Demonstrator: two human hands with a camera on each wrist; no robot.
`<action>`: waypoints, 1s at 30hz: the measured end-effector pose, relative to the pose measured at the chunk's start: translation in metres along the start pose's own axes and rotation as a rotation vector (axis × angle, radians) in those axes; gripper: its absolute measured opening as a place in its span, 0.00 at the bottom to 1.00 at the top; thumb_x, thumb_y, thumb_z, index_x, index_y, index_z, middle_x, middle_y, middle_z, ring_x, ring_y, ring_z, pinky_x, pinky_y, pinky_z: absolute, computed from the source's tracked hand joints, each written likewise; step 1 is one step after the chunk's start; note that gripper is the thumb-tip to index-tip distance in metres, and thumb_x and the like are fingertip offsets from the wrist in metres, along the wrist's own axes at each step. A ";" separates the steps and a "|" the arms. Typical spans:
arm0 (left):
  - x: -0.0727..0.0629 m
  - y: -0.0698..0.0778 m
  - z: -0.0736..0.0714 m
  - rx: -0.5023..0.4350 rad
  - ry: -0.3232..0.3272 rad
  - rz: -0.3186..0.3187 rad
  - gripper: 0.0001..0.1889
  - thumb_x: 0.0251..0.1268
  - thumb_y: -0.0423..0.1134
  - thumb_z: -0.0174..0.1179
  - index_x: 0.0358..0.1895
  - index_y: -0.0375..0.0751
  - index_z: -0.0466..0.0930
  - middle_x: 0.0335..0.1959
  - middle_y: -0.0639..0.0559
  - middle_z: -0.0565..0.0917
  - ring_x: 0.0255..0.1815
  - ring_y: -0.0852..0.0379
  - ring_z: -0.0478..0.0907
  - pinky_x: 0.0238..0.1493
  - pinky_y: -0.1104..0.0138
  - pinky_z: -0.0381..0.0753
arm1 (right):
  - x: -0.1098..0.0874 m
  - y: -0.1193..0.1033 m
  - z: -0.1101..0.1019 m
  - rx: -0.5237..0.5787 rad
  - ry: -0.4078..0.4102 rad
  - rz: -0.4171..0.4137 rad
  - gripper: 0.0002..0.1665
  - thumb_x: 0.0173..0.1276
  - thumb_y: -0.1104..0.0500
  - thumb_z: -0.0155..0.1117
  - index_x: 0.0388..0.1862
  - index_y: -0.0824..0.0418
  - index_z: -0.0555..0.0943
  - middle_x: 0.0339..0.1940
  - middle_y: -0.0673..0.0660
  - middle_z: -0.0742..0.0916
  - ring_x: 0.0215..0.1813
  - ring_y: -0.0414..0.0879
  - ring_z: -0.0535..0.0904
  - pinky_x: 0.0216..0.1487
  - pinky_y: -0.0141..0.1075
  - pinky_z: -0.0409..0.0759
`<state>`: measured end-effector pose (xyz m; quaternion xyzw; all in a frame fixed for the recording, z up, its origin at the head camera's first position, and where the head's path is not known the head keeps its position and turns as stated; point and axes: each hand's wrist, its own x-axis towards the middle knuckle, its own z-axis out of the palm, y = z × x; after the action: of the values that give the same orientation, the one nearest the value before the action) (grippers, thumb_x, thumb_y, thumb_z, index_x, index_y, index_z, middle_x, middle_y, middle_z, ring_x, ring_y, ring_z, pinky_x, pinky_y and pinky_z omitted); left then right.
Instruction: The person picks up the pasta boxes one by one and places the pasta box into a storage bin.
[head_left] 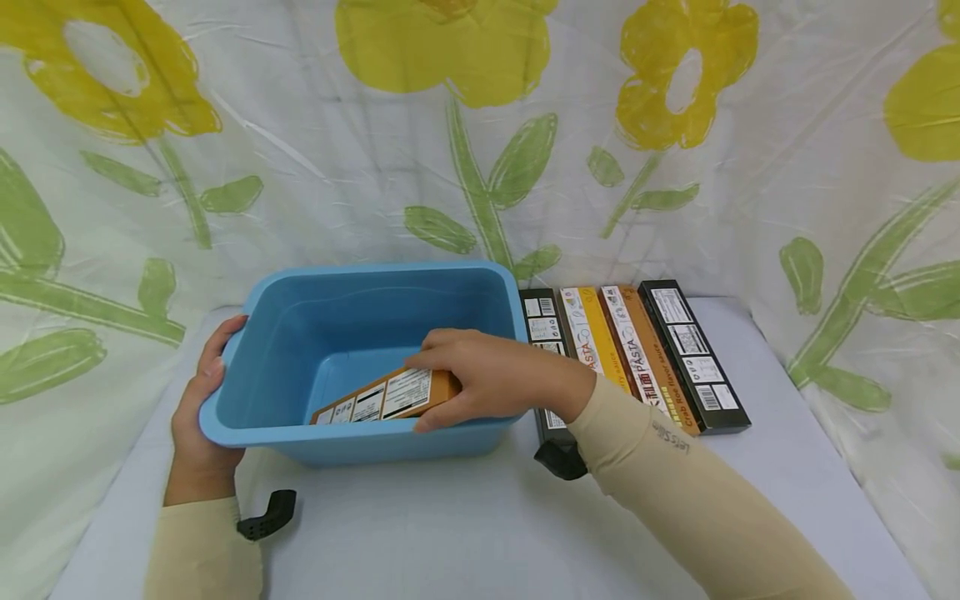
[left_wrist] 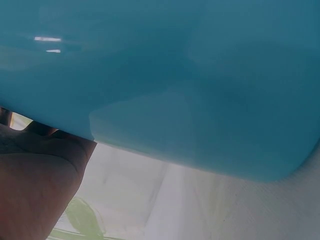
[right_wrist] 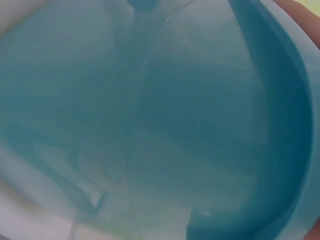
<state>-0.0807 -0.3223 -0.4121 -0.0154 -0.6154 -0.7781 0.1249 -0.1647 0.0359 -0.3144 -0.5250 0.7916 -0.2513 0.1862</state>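
Note:
My left hand (head_left: 204,408) grips the left end of a light-blue plastic basin (head_left: 300,436), at its rim. In the left wrist view that hand (left_wrist: 40,175) lies against the basin's outer wall (left_wrist: 175,90). Over the basin's front right, my right hand (head_left: 498,371) holds one end of a long orange-brown box (head_left: 408,390) with white labels. The box slants down to the left inside the basin, its lower front hidden by the front rim. Basin wall (right_wrist: 200,115) fills most of the right wrist view, with a bit of the right hand (right_wrist: 302,20) at the edge.
Right of the basin, several long boxes lie side by side: a black box (head_left: 543,321) partly behind my right arm, a yellow pasta box (head_left: 592,333), a brown pasta box (head_left: 637,350) and another black box (head_left: 693,358). A flower-printed curtain (head_left: 322,167) hangs behind the white table (head_left: 412,533).

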 end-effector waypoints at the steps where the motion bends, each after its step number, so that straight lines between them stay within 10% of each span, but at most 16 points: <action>1: 0.000 0.000 0.000 0.000 -0.001 0.000 0.35 0.79 0.50 0.39 0.87 0.54 0.60 0.83 0.47 0.60 0.77 0.45 0.61 0.63 0.56 0.72 | 0.001 -0.001 0.000 -0.002 0.000 -0.001 0.41 0.73 0.42 0.78 0.78 0.58 0.78 0.55 0.48 0.79 0.51 0.42 0.74 0.47 0.37 0.77; 23: 0.000 0.001 0.001 0.020 0.009 -0.008 0.35 0.79 0.51 0.38 0.87 0.56 0.61 0.84 0.48 0.59 0.77 0.45 0.61 0.63 0.56 0.72 | 0.008 -0.002 0.005 -0.024 -0.004 0.037 0.44 0.74 0.37 0.76 0.80 0.58 0.77 0.58 0.49 0.79 0.51 0.41 0.74 0.45 0.36 0.77; 30: -0.001 0.001 0.000 0.027 0.011 -0.014 0.35 0.79 0.51 0.39 0.87 0.57 0.61 0.84 0.48 0.59 0.77 0.45 0.61 0.62 0.57 0.74 | 0.008 0.000 0.006 -0.023 -0.012 0.031 0.38 0.75 0.37 0.75 0.73 0.58 0.83 0.67 0.51 0.80 0.62 0.42 0.76 0.58 0.35 0.78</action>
<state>-0.0799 -0.3219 -0.4113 -0.0052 -0.6251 -0.7707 0.1233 -0.1642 0.0272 -0.3190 -0.5163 0.8014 -0.2360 0.1886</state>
